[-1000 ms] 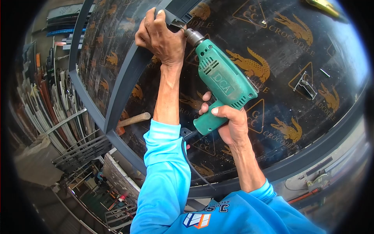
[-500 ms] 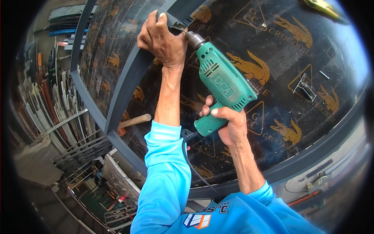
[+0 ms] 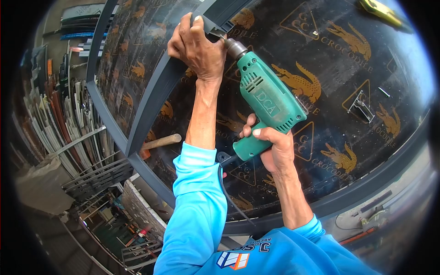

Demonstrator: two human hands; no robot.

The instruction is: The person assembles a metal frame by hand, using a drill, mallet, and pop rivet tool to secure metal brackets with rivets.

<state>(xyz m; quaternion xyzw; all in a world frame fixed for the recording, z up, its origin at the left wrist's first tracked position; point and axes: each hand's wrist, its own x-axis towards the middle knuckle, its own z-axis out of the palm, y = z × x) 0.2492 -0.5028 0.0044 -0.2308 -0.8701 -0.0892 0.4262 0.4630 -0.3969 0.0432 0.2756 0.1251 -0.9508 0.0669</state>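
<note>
My right hand [image 3: 277, 146] is wrapped round the handle of a green corded power drill [image 3: 270, 98] marked DCA. The drill points up and to the left, its chuck close beside my left hand [image 3: 199, 52]. Those left fingers curl over the end of a dark grey metal profile [image 3: 153, 98], gripping it near a corner of the frame. Between hand and chuck, the drill's tip meets the profile's end; how deep it sits is hidden. From the drill's handle a black cord [image 3: 229, 199] hangs down past my left sleeve.
The black board [image 3: 298, 178] printed with gold crocodiles lies under the frame. On it are a hammer [image 3: 160, 142], a small metal bracket [image 3: 361, 106], a short metal pin [image 3: 384, 92] and a yellow tool [image 3: 382, 11]. Long metal profiles [image 3: 59, 119] stack at left.
The whole view has shifted a little, so everything sits slightly farther right. Both hands keep their grips, and the drill stays at the profile's end.
</note>
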